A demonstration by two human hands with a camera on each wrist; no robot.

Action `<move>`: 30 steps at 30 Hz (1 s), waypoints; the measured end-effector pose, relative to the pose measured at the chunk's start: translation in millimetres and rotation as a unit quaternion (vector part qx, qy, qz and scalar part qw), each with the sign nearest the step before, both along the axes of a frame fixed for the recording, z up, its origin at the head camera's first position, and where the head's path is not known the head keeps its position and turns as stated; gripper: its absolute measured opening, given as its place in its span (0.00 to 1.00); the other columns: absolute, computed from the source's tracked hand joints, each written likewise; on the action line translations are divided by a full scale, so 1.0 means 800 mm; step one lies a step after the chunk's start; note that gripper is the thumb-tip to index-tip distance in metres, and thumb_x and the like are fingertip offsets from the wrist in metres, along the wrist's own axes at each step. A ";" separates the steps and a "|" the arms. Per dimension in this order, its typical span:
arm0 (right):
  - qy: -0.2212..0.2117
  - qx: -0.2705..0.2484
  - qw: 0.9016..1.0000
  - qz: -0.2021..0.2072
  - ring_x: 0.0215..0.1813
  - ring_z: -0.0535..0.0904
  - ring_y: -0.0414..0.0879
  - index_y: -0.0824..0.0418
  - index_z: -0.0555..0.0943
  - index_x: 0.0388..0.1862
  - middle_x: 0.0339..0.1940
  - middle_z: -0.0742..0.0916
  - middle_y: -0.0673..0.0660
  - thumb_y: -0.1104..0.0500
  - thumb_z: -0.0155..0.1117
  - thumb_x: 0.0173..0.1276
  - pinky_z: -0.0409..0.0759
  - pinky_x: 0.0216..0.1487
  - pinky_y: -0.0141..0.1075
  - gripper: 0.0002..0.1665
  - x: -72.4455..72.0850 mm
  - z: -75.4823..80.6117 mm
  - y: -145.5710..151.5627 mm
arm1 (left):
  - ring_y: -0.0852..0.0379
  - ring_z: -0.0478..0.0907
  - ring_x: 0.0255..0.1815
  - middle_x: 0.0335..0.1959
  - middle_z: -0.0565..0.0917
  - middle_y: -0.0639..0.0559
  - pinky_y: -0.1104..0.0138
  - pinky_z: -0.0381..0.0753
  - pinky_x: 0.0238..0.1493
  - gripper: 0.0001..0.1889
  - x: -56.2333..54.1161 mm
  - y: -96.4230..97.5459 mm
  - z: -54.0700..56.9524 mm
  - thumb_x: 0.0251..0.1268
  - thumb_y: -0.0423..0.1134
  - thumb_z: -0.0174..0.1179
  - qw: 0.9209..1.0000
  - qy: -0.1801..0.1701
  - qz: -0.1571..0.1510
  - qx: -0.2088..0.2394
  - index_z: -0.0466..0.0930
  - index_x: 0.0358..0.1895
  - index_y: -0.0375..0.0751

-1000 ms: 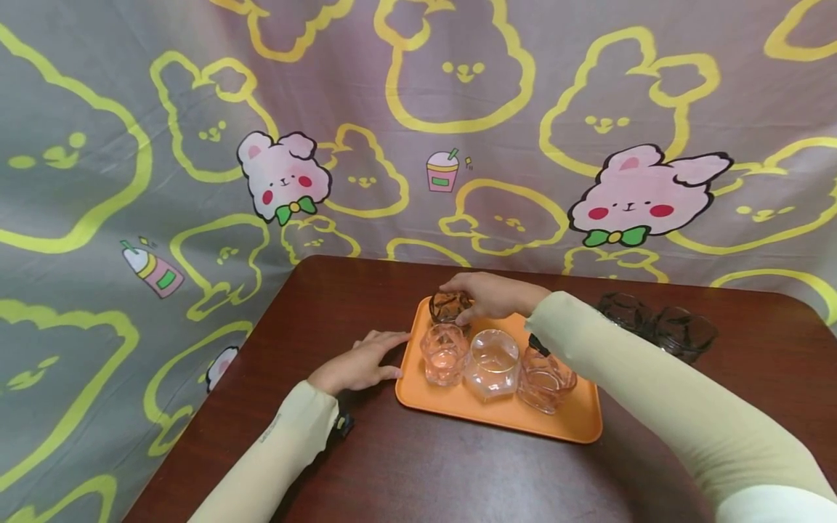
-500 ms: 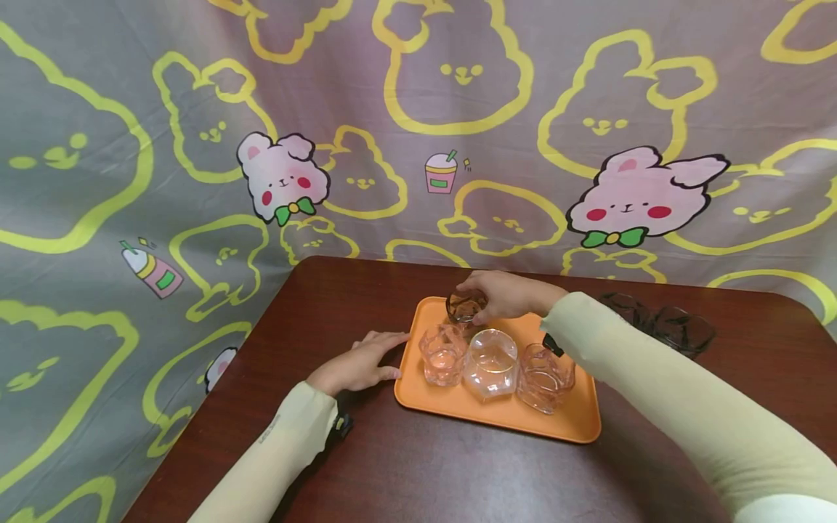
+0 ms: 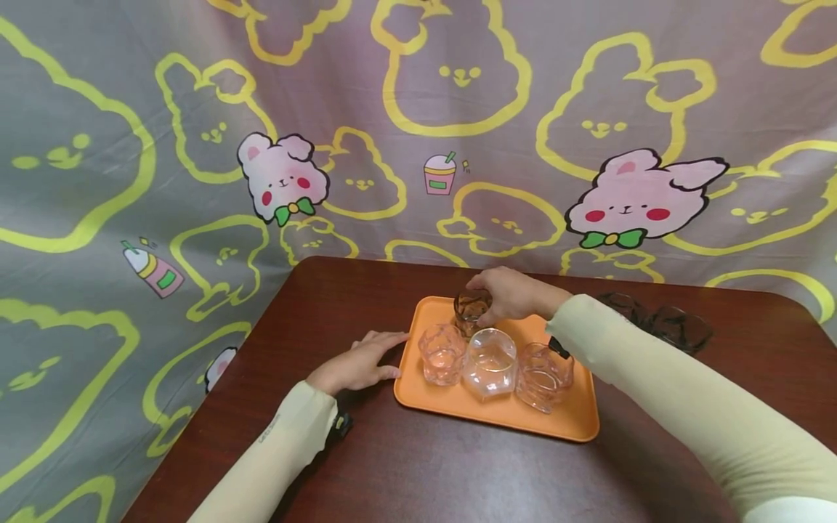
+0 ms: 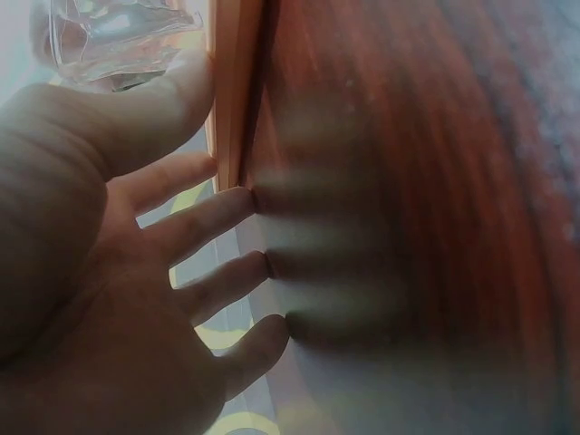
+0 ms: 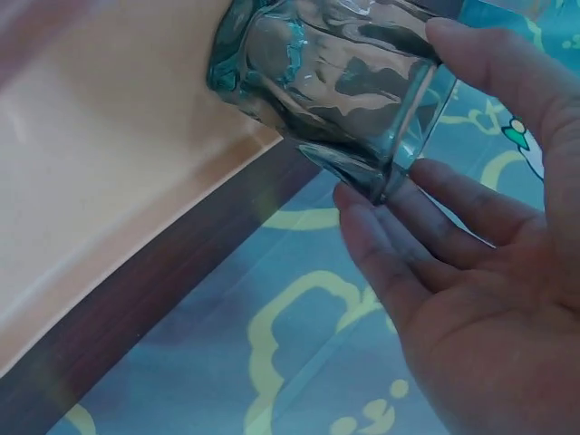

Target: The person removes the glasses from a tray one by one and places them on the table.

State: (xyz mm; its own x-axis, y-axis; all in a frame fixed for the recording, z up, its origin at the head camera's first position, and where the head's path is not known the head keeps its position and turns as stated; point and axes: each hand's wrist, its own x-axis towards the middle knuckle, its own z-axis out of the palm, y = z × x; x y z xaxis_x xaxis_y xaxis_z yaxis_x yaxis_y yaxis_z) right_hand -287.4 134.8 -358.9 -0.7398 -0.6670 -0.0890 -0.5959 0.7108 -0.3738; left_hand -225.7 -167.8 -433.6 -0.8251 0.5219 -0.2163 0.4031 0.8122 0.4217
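My right hand (image 3: 519, 294) grips a smoky brown glass tumbler (image 3: 469, 311) by its rim, over the back of the orange tray (image 3: 497, 419). In the right wrist view the faceted tumbler (image 5: 340, 77) has the thumb on one side and fingers on the other, its base right at the tray surface. My left hand (image 3: 356, 365) rests at the tray's left edge with its fingers spread, thumb and fingertips touching the rim. Across the tray's front stand a pinkish glass (image 3: 442, 356), a clear gold-rimmed glass (image 3: 490, 367) and another pinkish glass (image 3: 544, 378).
Two dark glasses, one at the far right (image 3: 680, 330) and one beside it (image 3: 621, 309), stand on the brown table (image 3: 445, 472), partly behind the right sleeve. A patterned curtain (image 3: 366, 94) hangs behind and left of the table.
My right hand has moved the brown tumbler rightward along the back of the tray, away from behind the left pinkish glass. The left hand stays at the tray edge.
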 end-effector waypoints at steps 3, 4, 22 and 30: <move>0.009 -0.011 1.000 -0.010 0.54 0.77 0.55 0.69 0.75 0.59 0.53 0.82 0.61 0.52 0.76 0.49 0.74 0.52 0.46 0.40 0.000 -0.001 0.003 | 0.50 0.57 0.68 0.70 0.63 0.50 0.44 0.54 0.62 0.35 0.001 0.001 0.000 0.62 0.44 0.62 1.000 -0.003 0.002 0.001 0.59 0.72 0.49; 0.009 -0.019 1.000 -0.016 0.53 0.77 0.55 0.69 0.75 0.58 0.52 0.82 0.61 0.52 0.76 0.49 0.74 0.50 0.46 0.40 0.000 -0.002 0.005 | 0.50 0.57 0.68 0.70 0.63 0.50 0.44 0.54 0.62 0.35 0.001 0.002 0.001 0.62 0.44 0.62 1.000 -0.003 0.003 -0.001 0.59 0.72 0.50; 0.113 -0.131 0.978 -0.119 0.48 0.75 0.46 0.56 0.79 0.55 0.48 0.82 0.51 0.48 0.78 0.45 0.76 0.45 0.46 0.36 0.037 0.050 0.079 | 0.49 0.57 0.67 0.70 0.63 0.49 0.46 0.56 0.61 0.36 0.001 0.000 0.001 0.62 0.45 0.63 1.000 0.004 -0.009 -0.003 0.59 0.72 0.48; 0.149 -0.107 0.971 -0.151 0.47 0.76 0.46 0.57 0.78 0.56 0.49 0.81 0.51 0.47 0.77 0.47 0.76 0.43 0.48 0.37 0.080 0.060 0.125 | 0.50 0.57 0.67 0.70 0.63 0.49 0.46 0.56 0.62 0.35 0.003 -0.002 0.000 0.62 0.45 0.62 1.000 0.008 -0.009 0.000 0.59 0.72 0.48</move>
